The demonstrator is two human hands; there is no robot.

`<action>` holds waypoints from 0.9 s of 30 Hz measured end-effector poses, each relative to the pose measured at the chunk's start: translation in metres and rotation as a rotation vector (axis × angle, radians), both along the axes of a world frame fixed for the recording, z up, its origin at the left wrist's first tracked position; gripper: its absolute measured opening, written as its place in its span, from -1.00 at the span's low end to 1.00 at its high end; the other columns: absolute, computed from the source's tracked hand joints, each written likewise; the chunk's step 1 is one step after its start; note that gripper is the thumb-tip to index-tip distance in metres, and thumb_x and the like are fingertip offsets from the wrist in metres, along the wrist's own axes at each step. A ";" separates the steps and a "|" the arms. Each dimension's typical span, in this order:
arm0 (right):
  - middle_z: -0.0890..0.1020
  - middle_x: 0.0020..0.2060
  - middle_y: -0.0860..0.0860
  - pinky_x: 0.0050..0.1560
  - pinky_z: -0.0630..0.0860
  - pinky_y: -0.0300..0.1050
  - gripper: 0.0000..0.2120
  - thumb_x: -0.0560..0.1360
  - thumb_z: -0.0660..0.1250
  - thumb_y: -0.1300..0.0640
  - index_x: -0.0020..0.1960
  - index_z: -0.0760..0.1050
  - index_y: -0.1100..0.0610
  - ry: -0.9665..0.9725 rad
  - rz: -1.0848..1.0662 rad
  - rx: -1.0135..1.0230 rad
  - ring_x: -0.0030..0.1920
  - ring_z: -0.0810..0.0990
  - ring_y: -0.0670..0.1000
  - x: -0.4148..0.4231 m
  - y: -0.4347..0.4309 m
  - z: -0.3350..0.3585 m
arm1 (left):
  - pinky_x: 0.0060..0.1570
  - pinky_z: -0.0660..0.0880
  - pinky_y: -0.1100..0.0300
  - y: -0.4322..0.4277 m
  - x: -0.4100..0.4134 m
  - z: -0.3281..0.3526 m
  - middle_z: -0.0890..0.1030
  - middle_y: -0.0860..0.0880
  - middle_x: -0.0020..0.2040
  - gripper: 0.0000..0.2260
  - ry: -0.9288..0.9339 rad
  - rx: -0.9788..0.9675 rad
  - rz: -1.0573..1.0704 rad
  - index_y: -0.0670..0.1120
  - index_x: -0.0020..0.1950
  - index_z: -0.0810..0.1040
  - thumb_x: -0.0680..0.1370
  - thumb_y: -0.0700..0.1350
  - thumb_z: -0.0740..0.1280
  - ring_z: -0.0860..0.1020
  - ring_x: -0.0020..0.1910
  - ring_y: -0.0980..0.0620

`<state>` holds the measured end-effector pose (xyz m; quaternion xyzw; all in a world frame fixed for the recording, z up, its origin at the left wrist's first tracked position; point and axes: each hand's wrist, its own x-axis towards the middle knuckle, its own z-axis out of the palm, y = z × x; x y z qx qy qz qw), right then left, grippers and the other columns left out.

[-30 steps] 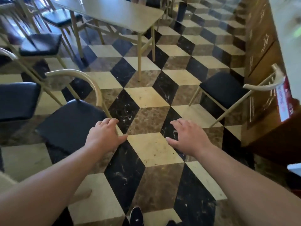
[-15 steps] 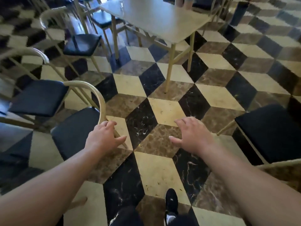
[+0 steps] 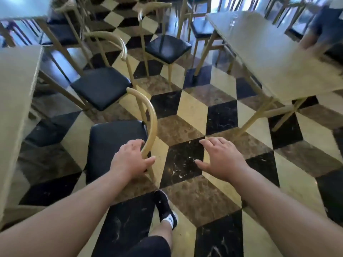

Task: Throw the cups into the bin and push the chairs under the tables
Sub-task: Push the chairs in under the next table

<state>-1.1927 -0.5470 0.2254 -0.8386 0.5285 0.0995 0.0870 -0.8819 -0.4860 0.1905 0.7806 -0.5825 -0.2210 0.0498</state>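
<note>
The nearest chair (image 3: 115,145) has a black seat and a curved tan backrest, and stands pulled out from the pale table (image 3: 16,86) on the left. My left hand (image 3: 130,160) is at the lower end of that backrest; the rail runs between thumb and fingers, which are spread, not closed. My right hand (image 3: 220,158) hovers open over the floor, holding nothing. A second chair (image 3: 102,86) and a third chair (image 3: 167,47) stand farther back, also out from the tables. A clear glass cup (image 3: 233,20) stands on the right table (image 3: 269,58). No bin is visible.
The floor is a cube pattern of black, cream and brown tiles. More chairs and table legs crowd the back. Another person (image 3: 324,28) stands blurred at the right table's far corner. My foot in a black shoe (image 3: 165,206) is on the aisle between the tables.
The view has swung left and I have stepped forward. The nearest chair now sits under my left hand, which has reached its backrest. The right-hand chair has left the view.
</note>
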 end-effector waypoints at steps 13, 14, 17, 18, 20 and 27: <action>0.41 0.56 -0.02 0.57 0.25 0.16 -0.27 0.58 0.17 -0.42 0.65 0.22 -0.10 0.076 0.393 -0.051 0.59 0.32 0.13 0.150 -0.258 0.021 | 0.30 0.53 -0.14 -0.178 0.089 -0.043 0.39 -0.01 0.56 -0.27 0.227 -0.014 0.312 0.08 0.61 0.28 0.55 0.39 0.36 0.40 0.49 -0.10; 0.41 0.57 -0.02 0.57 0.24 0.16 -0.28 0.59 0.18 -0.40 0.65 0.21 -0.11 0.068 0.419 -0.051 0.59 0.30 0.12 0.165 -0.273 0.023 | 0.28 0.54 -0.13 -0.187 0.095 -0.042 0.40 -0.01 0.55 -0.29 0.236 -0.021 0.326 0.09 0.60 0.29 0.55 0.39 0.36 0.41 0.48 -0.09; 0.39 0.58 -0.03 0.58 0.18 0.14 -0.30 0.60 0.22 -0.37 0.65 0.20 -0.14 0.057 0.511 -0.035 0.62 0.27 0.11 0.204 -0.303 0.023 | 0.20 0.54 -0.07 -0.201 0.114 -0.045 0.42 0.01 0.52 -0.35 0.292 -0.012 0.368 0.13 0.56 0.30 0.56 0.36 0.36 0.45 0.43 -0.06; 0.39 0.58 -0.03 0.58 0.16 0.14 -0.31 0.60 0.23 -0.37 0.65 0.20 -0.14 0.055 0.549 -0.032 0.62 0.26 0.10 0.216 -0.309 0.021 | 0.17 0.54 -0.05 -0.202 0.118 -0.046 0.42 0.01 0.53 -0.35 0.315 -0.008 0.377 0.14 0.56 0.29 0.56 0.35 0.36 0.46 0.42 -0.06; 0.39 0.58 -0.03 0.59 0.16 0.14 -0.32 0.61 0.23 -0.36 0.65 0.21 -0.14 0.054 0.645 -0.010 0.62 0.26 0.10 0.245 -0.323 0.016 | 0.10 0.52 0.02 -0.200 0.128 -0.054 0.42 0.02 0.52 -0.37 0.343 -0.014 0.431 0.16 0.56 0.29 0.56 0.34 0.36 0.48 0.40 -0.05; 0.44 0.54 -0.02 0.59 0.20 0.16 -0.36 0.62 0.21 -0.30 0.63 0.25 -0.10 0.064 0.965 0.086 0.60 0.30 0.12 0.326 -0.360 -0.023 | 0.04 0.53 0.06 -0.176 0.138 -0.080 0.50 0.12 0.43 -0.42 0.374 0.042 0.716 0.23 0.47 0.34 0.51 0.40 0.32 0.55 0.22 0.06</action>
